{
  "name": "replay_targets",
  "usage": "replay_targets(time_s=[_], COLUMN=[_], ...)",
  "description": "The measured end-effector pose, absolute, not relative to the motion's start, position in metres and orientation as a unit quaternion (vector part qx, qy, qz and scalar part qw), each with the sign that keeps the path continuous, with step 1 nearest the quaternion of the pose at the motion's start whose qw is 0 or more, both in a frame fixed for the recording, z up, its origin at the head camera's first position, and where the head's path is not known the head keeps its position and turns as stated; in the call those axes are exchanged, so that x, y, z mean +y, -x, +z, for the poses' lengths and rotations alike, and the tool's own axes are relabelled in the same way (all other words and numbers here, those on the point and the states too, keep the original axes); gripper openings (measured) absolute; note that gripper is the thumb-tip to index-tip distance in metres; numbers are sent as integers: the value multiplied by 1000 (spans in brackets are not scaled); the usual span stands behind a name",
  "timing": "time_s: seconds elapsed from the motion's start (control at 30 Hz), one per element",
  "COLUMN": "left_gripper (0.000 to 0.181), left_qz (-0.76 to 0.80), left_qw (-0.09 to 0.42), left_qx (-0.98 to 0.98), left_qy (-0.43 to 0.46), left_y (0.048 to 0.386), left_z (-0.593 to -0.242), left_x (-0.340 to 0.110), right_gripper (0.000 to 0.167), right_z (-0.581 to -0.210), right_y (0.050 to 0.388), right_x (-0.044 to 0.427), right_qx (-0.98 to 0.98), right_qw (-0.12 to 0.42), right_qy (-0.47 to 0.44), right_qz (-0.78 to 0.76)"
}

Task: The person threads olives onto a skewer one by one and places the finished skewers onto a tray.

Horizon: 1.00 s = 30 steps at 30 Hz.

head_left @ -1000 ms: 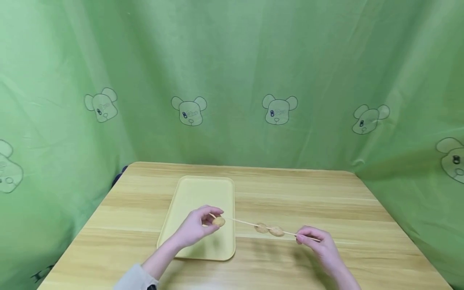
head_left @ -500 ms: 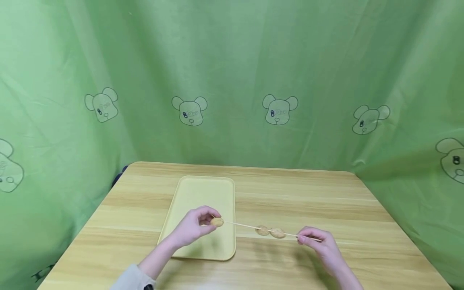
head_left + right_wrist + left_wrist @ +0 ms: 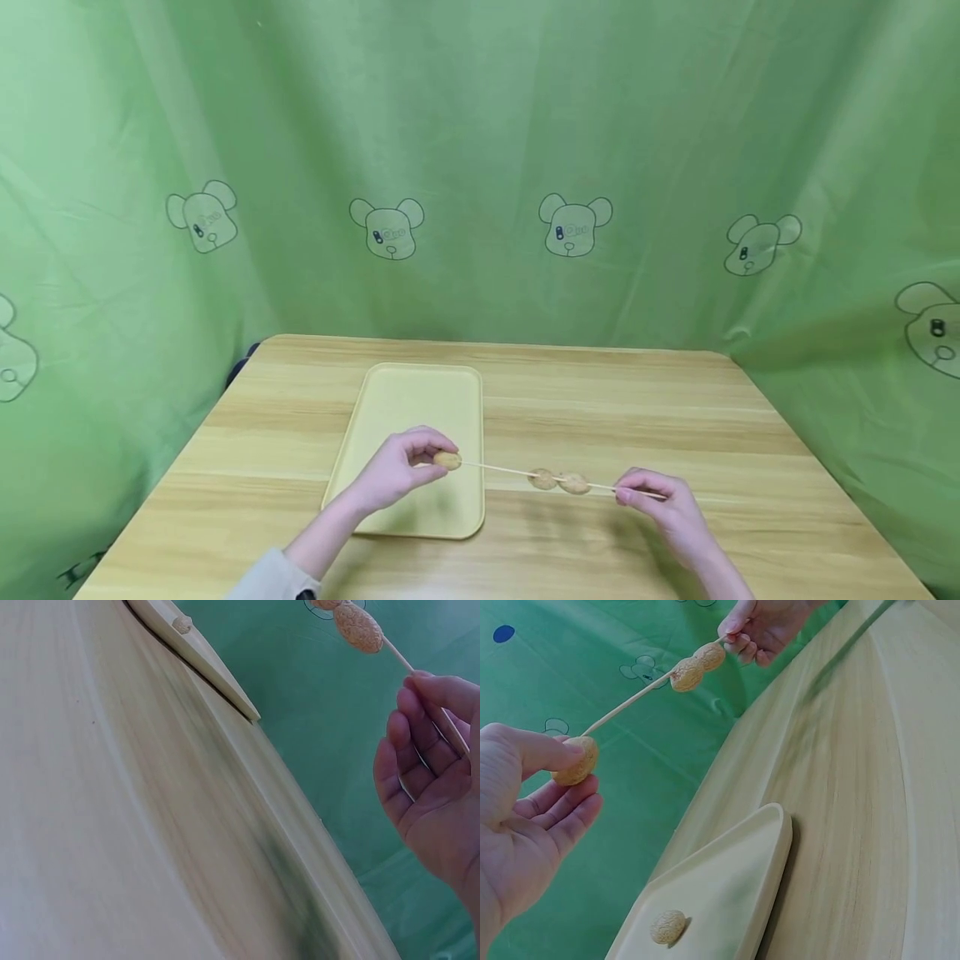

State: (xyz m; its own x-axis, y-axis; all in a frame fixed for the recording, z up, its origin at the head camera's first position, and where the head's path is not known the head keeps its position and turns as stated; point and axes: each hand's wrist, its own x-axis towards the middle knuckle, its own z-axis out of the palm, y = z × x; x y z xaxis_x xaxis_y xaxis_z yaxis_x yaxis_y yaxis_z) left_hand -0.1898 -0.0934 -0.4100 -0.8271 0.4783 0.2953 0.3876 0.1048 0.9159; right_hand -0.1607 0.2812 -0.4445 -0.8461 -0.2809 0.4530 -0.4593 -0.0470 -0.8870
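Rough tan pieces (image 3: 687, 676) on smooth wood-like skewer (image 3: 630, 702).
Pieces on skewer, 2: matt, finely wrinkled skin; same texture on 1 held piece (image 3: 585, 763) and 1 tray piece (image 3: 667, 927). Tray (image 3: 420, 390): smooth, matt, looks plastic. Surface (image 3: 637, 408): straight wood grain, smooth, faint sheen toward near edge. Curtain (image 3: 480, 108): creased, soft gloss, cloth or plastic sheet, can't tell which. Sleeve (image 3: 272, 577): pale matt cloth.
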Motion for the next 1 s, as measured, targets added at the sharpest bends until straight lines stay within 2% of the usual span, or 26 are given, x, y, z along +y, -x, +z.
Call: replay_targets(time_s=[0.27,0.67,1.0], left_gripper=[26,28,29], left_qz=[607,639,659], left_qw=[22,57,70], left_qx=[737,717,705], left_qy=[-296,-272,-255], left_y=[190,189,191], left_z=[-411,-411,-413], left_x=[-93,-93,-92], right_gripper=[24,26,26], right_z=[-444,-444,-445], right_y=[160,157,156], right_x=[282,283,282], right_qx=[-695,-680,-695], right_qw=[75,62,74], right_qy=[-259,-270,-270], right_qz=[666,679,663])
